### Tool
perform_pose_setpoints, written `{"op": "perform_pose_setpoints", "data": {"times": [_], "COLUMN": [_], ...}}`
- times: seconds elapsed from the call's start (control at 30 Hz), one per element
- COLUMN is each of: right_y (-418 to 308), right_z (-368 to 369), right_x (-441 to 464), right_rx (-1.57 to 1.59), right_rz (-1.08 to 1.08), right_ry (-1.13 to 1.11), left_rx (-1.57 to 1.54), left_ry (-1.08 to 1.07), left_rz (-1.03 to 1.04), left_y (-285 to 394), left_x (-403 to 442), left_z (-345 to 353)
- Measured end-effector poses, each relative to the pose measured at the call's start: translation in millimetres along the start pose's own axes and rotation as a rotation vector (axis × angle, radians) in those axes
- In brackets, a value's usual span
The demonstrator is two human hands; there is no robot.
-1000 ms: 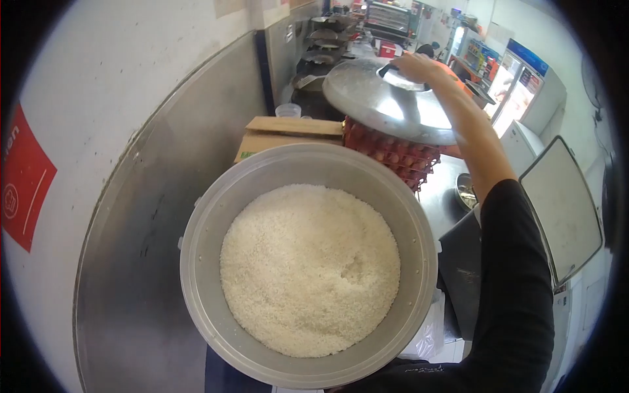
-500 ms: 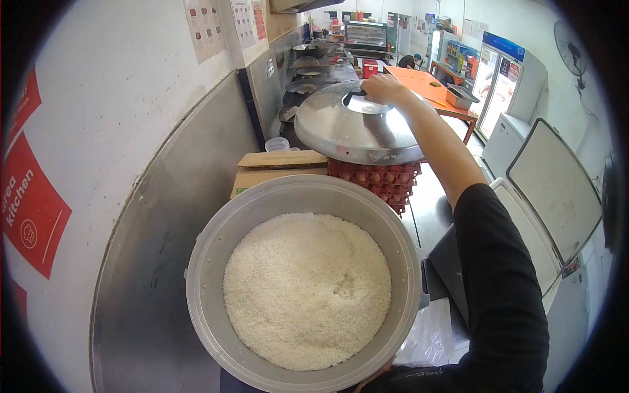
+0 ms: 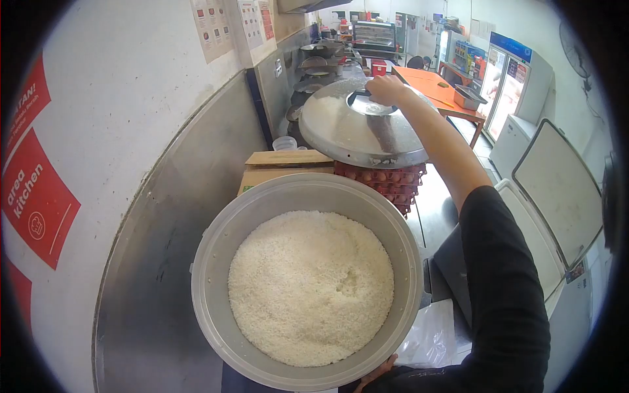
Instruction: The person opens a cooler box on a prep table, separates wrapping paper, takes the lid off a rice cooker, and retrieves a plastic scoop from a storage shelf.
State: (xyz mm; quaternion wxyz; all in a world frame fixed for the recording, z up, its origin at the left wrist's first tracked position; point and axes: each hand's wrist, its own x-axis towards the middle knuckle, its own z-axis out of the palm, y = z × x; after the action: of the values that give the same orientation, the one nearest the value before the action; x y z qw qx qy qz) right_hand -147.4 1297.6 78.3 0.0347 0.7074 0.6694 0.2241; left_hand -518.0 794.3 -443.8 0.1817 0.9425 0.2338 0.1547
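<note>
In the head view, my right hand (image 3: 385,90) is closed around the black handle of a large round metal lid (image 3: 334,134). The lid is over a stack of red egg trays (image 3: 393,183); I cannot tell whether it rests on them. Nearer to me stands a big metal pot (image 3: 208,288) with white rice (image 3: 308,288) inside, a small hollow showing in its surface on the right. Part of my left hand (image 3: 379,376) shows at the pot's near lower edge. Its fingers are mostly hidden, so its grip is unclear.
A cardboard box (image 3: 285,158) and clear plastic cups (image 3: 284,143) are behind the pot. Clear plastic bags (image 3: 429,337) lie right of it. An opened chest lid (image 3: 557,193) stands at right. Woks (image 3: 321,50) line the wall beyond; an orange table (image 3: 426,85) is farther back.
The view has shifted slightly, moving the scene a little right. The lid is tilted a bit differently, still in my right hand. More of my left hand shows beside the pot.
</note>
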Motion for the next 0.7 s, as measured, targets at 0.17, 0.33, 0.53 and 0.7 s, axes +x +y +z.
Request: {"op": "perform_pose_setpoints", "data": {"times": [0.17,0.33,0.53,0.7], "right_y": [-1.6,-1.2,1.5,-24.2], "right_z": [-9.1,-2.4,-9.6,-65.4], "right_x": [-5.8,-9.0,-29.3,-111.1], "right_rx": [-0.001,0.112,0.056,0.059], "right_rz": [0.008,0.03,-0.042,-0.153], "right_ry": [-0.023,-0.008,0.131,0.412], "left_rx": [0.014,0.037,0.012,-0.126], "left_ry": [0.005,0.01,0.043,-0.069], "left_rz": [0.003,0.012,0.016,-0.036], "left_y": [1.8,8.3,16.9,22.8], "left_x": [-3.0,-15.6,-19.9,-17.3], "left_z": [0.8,3.2,-5.6,-16.4]}}
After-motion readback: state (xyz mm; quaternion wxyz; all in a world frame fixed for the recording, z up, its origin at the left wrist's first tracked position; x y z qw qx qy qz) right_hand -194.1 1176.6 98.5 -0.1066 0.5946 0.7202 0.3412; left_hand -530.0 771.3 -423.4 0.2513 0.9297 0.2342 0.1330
